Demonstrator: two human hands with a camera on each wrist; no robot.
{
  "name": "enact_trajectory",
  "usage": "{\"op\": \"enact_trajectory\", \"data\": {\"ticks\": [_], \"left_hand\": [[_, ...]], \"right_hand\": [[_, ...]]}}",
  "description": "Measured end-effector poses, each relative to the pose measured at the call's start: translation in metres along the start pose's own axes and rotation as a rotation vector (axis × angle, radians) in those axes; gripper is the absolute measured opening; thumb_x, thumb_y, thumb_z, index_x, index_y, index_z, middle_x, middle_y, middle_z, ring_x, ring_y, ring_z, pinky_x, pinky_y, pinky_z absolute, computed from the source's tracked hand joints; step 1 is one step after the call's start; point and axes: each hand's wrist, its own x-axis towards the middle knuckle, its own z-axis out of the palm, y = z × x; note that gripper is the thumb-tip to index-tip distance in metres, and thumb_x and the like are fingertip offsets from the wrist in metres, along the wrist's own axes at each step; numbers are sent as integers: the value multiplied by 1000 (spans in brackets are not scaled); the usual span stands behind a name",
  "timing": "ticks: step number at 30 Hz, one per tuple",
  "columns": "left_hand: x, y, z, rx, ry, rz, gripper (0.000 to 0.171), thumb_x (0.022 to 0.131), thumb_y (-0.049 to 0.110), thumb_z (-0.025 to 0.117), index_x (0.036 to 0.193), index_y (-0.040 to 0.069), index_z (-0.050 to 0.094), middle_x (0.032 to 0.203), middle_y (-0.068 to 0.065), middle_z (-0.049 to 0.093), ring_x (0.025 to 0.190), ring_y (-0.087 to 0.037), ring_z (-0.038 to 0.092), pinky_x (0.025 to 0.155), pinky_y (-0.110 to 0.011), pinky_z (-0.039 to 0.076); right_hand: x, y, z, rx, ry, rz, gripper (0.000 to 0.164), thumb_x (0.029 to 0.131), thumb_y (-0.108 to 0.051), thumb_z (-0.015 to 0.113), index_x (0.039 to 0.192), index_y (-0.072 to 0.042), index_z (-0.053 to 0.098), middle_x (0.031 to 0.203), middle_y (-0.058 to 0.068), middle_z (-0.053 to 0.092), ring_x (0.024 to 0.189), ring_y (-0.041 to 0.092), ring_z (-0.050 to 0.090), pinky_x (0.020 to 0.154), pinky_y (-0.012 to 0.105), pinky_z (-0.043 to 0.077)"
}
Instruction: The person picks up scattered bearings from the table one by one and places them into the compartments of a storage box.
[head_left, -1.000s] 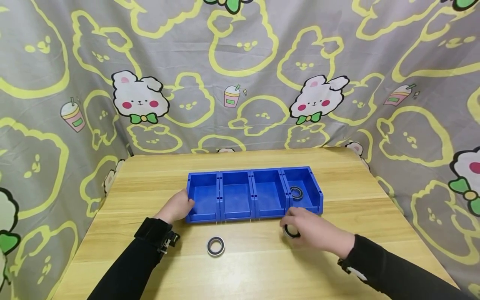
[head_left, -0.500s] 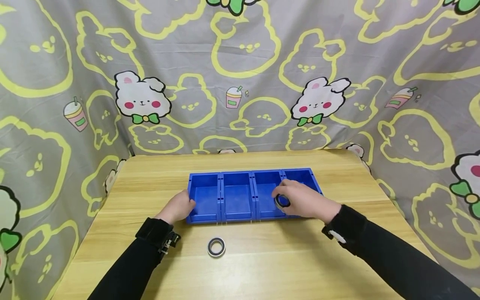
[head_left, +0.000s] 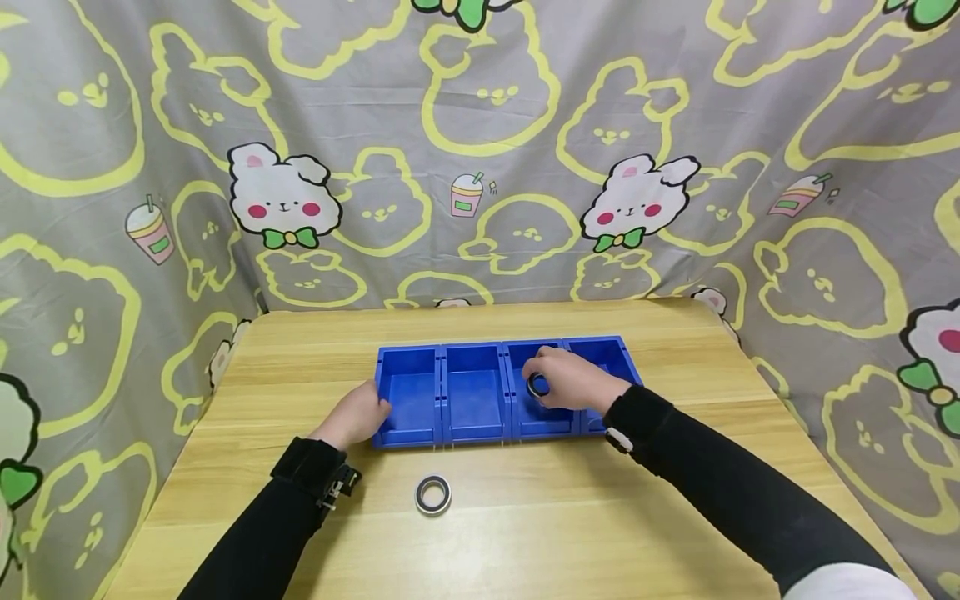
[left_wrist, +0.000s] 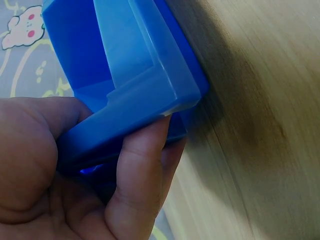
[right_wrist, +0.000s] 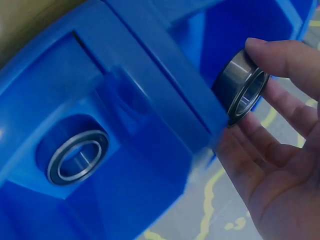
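My right hand (head_left: 570,379) pinches a ball bearing (right_wrist: 240,87), a steel ring with a dark seal, between thumb and fingers. It is over the third compartment from the left of a row of joined blue bins (head_left: 474,433). In the right wrist view another bearing (right_wrist: 77,157) lies in the rightmost bin, which my hand and sleeve partly cover in the head view. My left hand (head_left: 356,412) grips the left side wall (left_wrist: 130,115) of the leftmost bin, thumb inside and fingers outside. A third bearing (head_left: 432,495) lies flat on the table in front of the bins.
The bins stand on a light wood-grain table (head_left: 315,333), their low fronts facing me. A grey patterned curtain (head_left: 480,167) hangs behind the table and along both sides. The two left bins hold nothing visible.
My right hand has carried its bearing from the table in front of the bins up and left, over the third bin. The left hand keeps its grip on the leftmost bin.
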Motion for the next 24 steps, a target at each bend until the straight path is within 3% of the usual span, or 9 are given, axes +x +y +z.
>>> {"op": "enact_trajectory", "data": {"ticks": [10,17,24], "left_hand": [[1,0,1,-16,-6,-10,54,100,10,42,144,-20,30,137,-31,49,107,-33,53,103,-53,42],[2,1,1,-13,-2,-4,54,101,11,42,143,-20,30,138,-33,48,108,-33,53,105,-54,41],[2,0,1,-17,-7,-13,55,101,12,43,144,-19,30,137,-31,49,108,-33,53,104,-53,41]], "right_hand": [[21,3,19,-68,-11,30,35,81,-10,82,114,-7,71,107,10,64,98,25,61,87,40,53],[29,-1,23,-98,-31,42,31,81,-10,82,109,-4,69,96,10,62,89,24,58,81,41,51],[34,-1,25,-134,-35,48,30,82,-9,81,108,-2,69,96,13,64,90,28,61,83,43,52]]}}
